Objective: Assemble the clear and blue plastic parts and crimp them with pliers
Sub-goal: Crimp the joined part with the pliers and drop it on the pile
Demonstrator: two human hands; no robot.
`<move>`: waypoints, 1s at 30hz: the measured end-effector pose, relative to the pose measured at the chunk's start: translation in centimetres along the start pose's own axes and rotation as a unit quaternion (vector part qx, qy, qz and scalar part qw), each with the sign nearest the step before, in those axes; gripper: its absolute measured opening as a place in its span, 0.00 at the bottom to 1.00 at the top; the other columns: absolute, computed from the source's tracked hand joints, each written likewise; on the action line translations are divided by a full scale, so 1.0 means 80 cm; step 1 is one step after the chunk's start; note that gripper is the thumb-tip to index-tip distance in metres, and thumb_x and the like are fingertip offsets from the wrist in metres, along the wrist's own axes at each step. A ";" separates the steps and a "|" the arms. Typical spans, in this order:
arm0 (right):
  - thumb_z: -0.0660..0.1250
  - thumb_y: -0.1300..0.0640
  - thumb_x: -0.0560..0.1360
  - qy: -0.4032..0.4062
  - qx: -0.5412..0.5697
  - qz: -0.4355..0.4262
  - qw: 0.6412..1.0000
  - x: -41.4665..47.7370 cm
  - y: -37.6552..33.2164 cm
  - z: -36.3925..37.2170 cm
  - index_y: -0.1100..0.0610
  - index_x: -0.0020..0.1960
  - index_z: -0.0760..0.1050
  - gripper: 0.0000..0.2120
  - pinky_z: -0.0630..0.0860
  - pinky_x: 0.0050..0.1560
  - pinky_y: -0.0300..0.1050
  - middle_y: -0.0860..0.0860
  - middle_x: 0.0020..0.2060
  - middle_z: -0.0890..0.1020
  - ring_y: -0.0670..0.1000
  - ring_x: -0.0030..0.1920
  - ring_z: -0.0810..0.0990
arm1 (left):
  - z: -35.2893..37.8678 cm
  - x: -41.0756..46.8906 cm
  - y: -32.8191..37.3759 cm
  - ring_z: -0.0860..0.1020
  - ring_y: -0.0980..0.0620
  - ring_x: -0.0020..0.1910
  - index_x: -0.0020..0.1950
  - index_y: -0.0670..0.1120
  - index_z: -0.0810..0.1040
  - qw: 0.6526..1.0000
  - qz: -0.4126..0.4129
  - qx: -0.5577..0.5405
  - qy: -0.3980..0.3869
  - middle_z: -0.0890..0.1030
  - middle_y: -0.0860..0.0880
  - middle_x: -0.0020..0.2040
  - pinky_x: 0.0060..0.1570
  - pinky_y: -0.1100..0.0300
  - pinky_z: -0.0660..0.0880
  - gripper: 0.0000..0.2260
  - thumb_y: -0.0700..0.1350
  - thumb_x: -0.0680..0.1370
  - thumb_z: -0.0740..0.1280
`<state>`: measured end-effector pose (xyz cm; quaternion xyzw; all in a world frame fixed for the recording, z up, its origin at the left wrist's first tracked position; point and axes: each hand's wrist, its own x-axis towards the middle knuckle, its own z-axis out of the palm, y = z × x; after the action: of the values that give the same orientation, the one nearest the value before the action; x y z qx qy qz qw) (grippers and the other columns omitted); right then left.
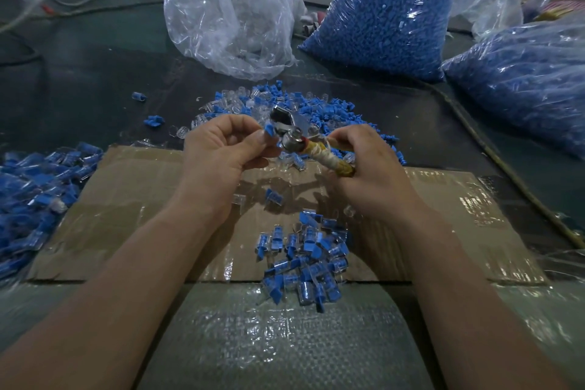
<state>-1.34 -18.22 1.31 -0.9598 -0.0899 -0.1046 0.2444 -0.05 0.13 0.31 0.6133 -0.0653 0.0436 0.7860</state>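
- A grey woven sheet (285, 342) lies closest, along the bottom edge, and both bare forearms reach over it.
- Left hand (218, 149): the thumb and curled fingers pinch a part (268, 132), whose blue end points toward the pliers.
- Right hand (367, 168): the fingers are clenched round the pliers (296, 141), on a handle wrapped in yellow and white tape.
- The pliers' metal head sits right at the part's blue end, and both are held up above the cardboard. Whether the jaws bite on the part I cannot tell.
- The cardboard (126, 215), glossy with tape, lies under the hands, its near edge on the woven sheet.
- A heap (307, 260) of joined blue-and-clear pieces sits at the cardboard's near edge between the forearms and spills onto the sheet.
- A few single pieces lie on the cardboard just below the hands.
- Loose parts (316, 108), blue and clear mixed, are spread on the dark table (95, 79) just beyond the hands.
- A bigger pile (34, 193) of joined pieces lies far left, beside the cardboard.
- A clear bag (231, 9) stands behind the loose parts, with some clear pieces at its bottom.
- A blue bag (389, 16), packed with blue pieces, stands to its right, and a second blue bag (522, 79) lies further right.
- A cord (79, 0) loops across the table's far left.
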 end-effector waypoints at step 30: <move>0.68 0.61 0.68 -0.026 -0.051 -0.001 0.998 -0.003 -0.017 0.000 0.50 0.39 0.66 0.11 0.63 0.34 0.36 0.42 0.34 0.69 0.42 0.35 0.66 | 0.005 -0.008 0.002 0.80 0.59 0.30 0.38 0.46 0.74 0.989 0.063 0.128 0.030 0.81 0.56 0.29 0.31 0.69 0.75 0.10 0.32 0.74 0.66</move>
<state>-1.85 -17.06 1.85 -0.9733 -0.0914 -0.0842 0.1930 -0.76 -0.19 0.45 0.7017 -0.0740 0.1197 0.6984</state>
